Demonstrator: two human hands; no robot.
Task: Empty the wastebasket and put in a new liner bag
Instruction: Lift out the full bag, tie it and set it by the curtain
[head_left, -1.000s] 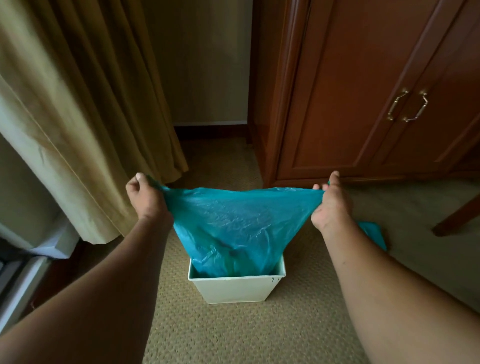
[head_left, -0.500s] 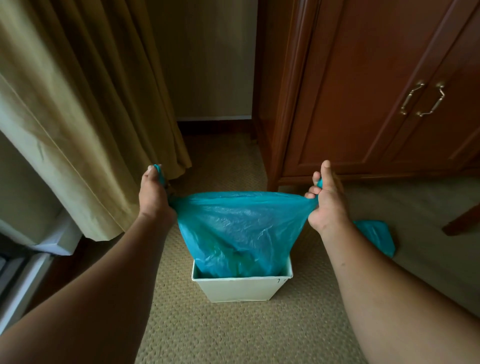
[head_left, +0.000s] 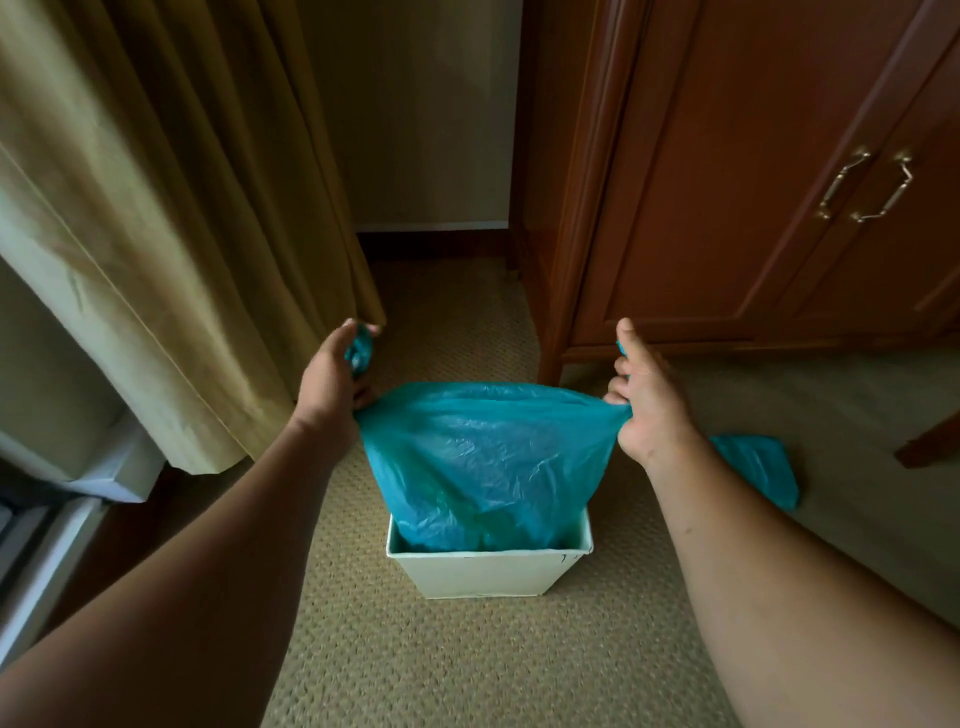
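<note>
From the head camera, looking down past both bare forearms: a small white wastebasket (head_left: 488, 569) stands on the woven beige carpet (head_left: 467, 670), square-mouthed and upright. Rising out of it is a teal liner bag (head_left: 485, 462), its lower part inside the basket, its upper part stretched wide between the two hands above the rim.

The left hand (head_left: 332, 379) is closed on the bag's left top corner, a bunched tuft of teal plastic showing above the fingers. The right hand (head_left: 647, 395) is closed on the right top corner, thumb standing up, with a sliver of plastic visible beside it. The bag's top edge runs between them in a shallow arch (the plastic is crinkled and half see-through, with something darker and greenish low inside, too dim to identify).

On the carpet behind the right forearm lies a second piece of teal plastic (head_left: 761, 467), flat and partly hidden by the arm, well apart from the basket.

A tan curtain (head_left: 156, 208) hangs on the left, its hem near the left hand. A reddish wooden cabinet (head_left: 727, 182) with two brass handles (head_left: 865, 187) fills the right. A wooden furniture leg (head_left: 930, 449) pokes in at the right edge.
</note>
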